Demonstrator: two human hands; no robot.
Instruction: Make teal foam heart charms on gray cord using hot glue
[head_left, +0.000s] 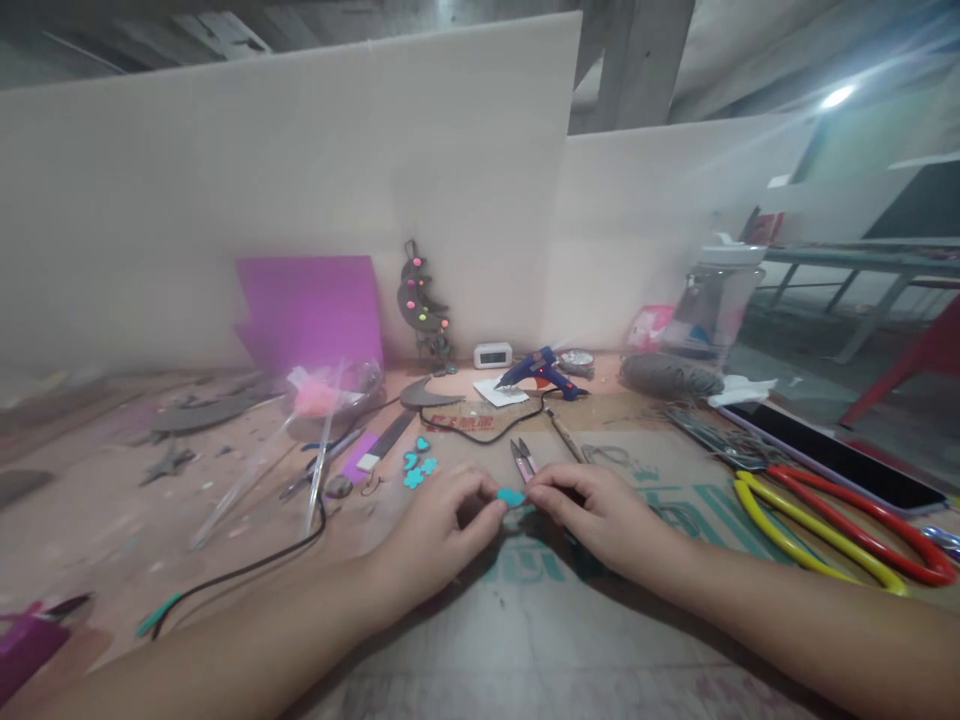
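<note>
A small turquoise cut-out piece point(511, 497) is pinched between my two hands above the cardboard. My left hand point(463, 510) grips its left side with thumb and index finger. On the opposite edge, the thumb and fingertips of my right hand point(581, 502) are closed. Just beyond them lie thread snips point(523, 460), their blades pointing away. To the left of my left hand, several turquoise flower and heart shapes point(414, 478) are scattered. A wooden-handled tool point(565, 436) rests beyond my right hand.
A blue glue gun point(541, 374) stands at the back by a white clock point(493, 355). Grey moon shapes point(426, 393) and purple sheets point(315, 310) are further left. Red-and-yellow-handled scissors point(862, 520), a phone point(832, 455), grey yarn point(670, 376) and a clear bottle point(711, 305) occupy the right.
</note>
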